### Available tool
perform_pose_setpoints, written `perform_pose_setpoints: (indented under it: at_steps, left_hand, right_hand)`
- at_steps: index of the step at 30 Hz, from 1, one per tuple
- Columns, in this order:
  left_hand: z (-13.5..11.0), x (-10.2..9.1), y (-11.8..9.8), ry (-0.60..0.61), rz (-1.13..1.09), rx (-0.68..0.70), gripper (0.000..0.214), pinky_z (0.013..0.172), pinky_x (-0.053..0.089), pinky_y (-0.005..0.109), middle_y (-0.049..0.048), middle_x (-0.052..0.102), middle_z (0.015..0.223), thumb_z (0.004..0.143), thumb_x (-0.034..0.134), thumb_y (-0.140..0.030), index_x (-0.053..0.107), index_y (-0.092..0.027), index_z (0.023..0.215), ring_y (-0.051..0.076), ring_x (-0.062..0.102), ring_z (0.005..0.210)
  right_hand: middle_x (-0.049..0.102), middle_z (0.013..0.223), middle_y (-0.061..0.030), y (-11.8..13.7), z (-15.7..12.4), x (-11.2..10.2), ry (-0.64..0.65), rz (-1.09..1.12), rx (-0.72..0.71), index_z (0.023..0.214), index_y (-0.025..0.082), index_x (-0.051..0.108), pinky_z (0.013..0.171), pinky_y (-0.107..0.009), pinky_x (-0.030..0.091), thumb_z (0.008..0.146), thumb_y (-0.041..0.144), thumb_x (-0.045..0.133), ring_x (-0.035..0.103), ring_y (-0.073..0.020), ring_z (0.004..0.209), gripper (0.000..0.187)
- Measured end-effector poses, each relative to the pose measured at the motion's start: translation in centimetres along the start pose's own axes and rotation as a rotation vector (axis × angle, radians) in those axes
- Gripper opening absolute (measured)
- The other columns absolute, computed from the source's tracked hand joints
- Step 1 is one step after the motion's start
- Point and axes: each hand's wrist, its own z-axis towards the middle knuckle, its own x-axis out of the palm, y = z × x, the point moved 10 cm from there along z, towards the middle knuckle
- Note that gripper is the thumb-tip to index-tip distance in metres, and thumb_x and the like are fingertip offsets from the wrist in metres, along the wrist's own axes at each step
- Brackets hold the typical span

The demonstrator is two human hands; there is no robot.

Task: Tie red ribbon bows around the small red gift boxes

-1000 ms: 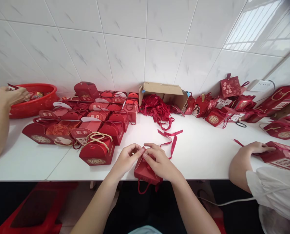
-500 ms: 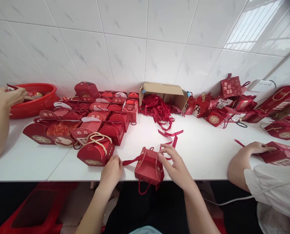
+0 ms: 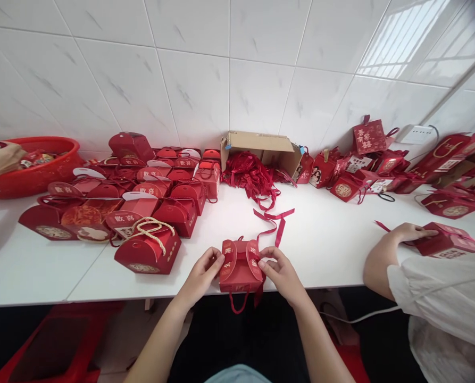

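- Newly, the flaps (image 3: 254,270) of the red box (image 3: 241,282) fold inward, narrowing its opening.
- It sits at the front edge of the table (image 3: 321,255).
- Left hand (image 3: 202,270) and right hand (image 3: 281,271) pinch the ribbon (image 3: 228,257).

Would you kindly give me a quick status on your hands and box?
Left hand and right hand at opposite sides of red box; exact grip unclear. Box at near edge of table. Loose ribbon beyond, seemingly not blocking.

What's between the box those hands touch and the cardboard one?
In the head view, a ribbon pile spilling from the cardboard box, then loose ribbons beyond the touched box.
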Motion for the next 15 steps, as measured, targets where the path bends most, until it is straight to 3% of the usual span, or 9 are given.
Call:
perform_pose_setpoints:
  at_steps: [4, 8, 11, 15]
  left_hand:
    - [-0.7, -1.0, 0.8, -0.003, 0.042, -0.023, 0.039, 0.058, 0.035, 0.023, -0.0032, 0.045, 0.064, 0.083, 0.051, -0.053, 0.047, -0.018, 0.066, 0.012, 0.042, 0.060]
    - [-1.2, -2.9, 0.7, -0.077, 0.125, -0.025, 0.039, 0.056, 0.031, 0.023, -0.0040, 0.039, 0.060, 0.078, 0.059, -0.050, 0.045, -0.018, 0.061, 0.012, 0.036, 0.059]
    - [-1.6, -4.4, 0.6, -0.137, 0.129, -0.044, 0.038, 0.055, 0.029, 0.023, -0.0042, 0.037, 0.060, 0.077, 0.060, -0.049, 0.045, -0.018, 0.060, 0.012, 0.034, 0.058]
    - [-1.7, -5.8, -0.4, -0.171, 0.155, -0.006, 0.038, 0.056, 0.031, 0.022, -0.0043, 0.037, 0.061, 0.076, 0.062, -0.047, 0.044, -0.018, 0.059, 0.011, 0.035, 0.059]
  right_hand:
    - [0.049, 0.067, 0.0036, -0.6, 0.8, 0.0, 0.138, -0.034, 0.050, 0.079, 0.019, 0.055, 0.057, -0.024, 0.034, 0.078, 0.046, 0.066, 0.042, -0.0103, 0.058, 0.030]
    - [0.041, 0.060, 0.0048, -0.5, 0.6, -0.5, 0.255, -0.184, 0.060, 0.066, 0.017, 0.053, 0.056, -0.024, 0.027, 0.078, 0.047, 0.065, 0.034, -0.0100, 0.058, 0.034]
    - [0.038, 0.059, 0.0052, 0.4, 0.7, -2.0, 0.231, -0.260, 0.038, 0.064, 0.018, 0.051, 0.057, -0.025, 0.028, 0.081, 0.049, 0.061, 0.033, -0.0104, 0.058, 0.037]
    - [0.043, 0.061, 0.0039, 2.8, 1.1, -4.6, 0.104, -0.338, -0.005, 0.065, 0.018, 0.052, 0.058, -0.026, 0.032, 0.082, 0.050, 0.058, 0.037, -0.0114, 0.059, 0.036]
